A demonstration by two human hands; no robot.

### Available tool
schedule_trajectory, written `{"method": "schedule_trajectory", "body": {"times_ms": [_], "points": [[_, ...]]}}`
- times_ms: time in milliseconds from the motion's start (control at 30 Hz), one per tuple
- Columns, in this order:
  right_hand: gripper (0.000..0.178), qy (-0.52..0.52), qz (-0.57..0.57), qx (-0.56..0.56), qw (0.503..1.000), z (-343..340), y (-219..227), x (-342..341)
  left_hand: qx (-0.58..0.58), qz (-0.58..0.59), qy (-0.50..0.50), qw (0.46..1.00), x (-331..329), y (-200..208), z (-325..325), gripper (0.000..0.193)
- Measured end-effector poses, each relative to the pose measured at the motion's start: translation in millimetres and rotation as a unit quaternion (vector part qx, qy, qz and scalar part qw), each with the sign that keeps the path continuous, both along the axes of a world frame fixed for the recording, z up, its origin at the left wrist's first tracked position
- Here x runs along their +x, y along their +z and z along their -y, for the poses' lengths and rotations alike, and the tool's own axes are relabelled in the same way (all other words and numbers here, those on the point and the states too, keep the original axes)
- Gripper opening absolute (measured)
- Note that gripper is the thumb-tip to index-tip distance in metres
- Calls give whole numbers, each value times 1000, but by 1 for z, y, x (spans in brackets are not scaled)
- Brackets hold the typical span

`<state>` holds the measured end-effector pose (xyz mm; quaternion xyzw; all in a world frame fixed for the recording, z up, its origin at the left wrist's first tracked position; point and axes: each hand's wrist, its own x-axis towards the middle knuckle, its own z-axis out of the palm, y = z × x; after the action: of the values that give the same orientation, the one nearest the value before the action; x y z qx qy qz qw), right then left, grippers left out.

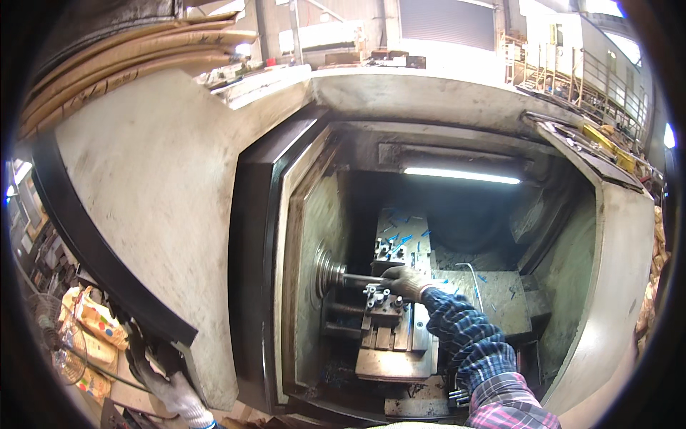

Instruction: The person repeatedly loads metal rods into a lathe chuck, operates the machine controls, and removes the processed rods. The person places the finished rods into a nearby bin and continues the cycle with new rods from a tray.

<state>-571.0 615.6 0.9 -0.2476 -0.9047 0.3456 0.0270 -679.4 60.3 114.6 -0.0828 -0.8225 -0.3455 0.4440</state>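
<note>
My right hand (405, 283), in a soiled glove, reaches into an open lathe. Its fingers are closed round the free end of a round metal bar (363, 279), which sticks out from the spindle chuck (329, 272) on the left. Just below the hand is a tool post (384, 306) with several bolts, mounted on the cross slide (393, 363). My left hand (168, 390), also gloved, is low on the left by the lower edge of a pale machine panel (153, 207). Its darkened fingers blend into the shadow there, so their grip is unclear.
Blue chips lie around a second tool block (389, 249) and the bed behind. A bent pale pipe (474, 282) rises right of my forearm. A lamp (461, 176) lights the enclosure. A wire fan guard (68, 350) and patterned sacks (93, 329) stand at far left.
</note>
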Motion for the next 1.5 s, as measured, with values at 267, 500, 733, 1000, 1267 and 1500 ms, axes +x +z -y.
{"method": "schedule_trajectory", "body": {"times_ms": [267, 500, 733, 1000, 1267, 1500], "points": [[35, 67, 167, 284, 942, 18, 35, -10, -30, -100, 11, 994, 12, 0, -9, 51], [49, -7, 200, 182, 963, -2, 23, -18, -26, -110, 81, 990, 19, 2, -12, 57], [71, 60, 163, 108, 979, 40, 13, -101, 24, -60, 60, 996, 20, 5, -20, 56], [59, 73, 133, 244, 958, 82, 20, -91, 1, -25, 12, 1000, 29, 16, -13, 50], [35, 34, 95, 270, 957, 85, 10, -95, -42, -28, 26, 998, 33, 24, -19, 40], [56, 33, 142, 248, 958, 75, 4, -99, -204, -197, 48, 958, 21, 7, -4, 39]]}}
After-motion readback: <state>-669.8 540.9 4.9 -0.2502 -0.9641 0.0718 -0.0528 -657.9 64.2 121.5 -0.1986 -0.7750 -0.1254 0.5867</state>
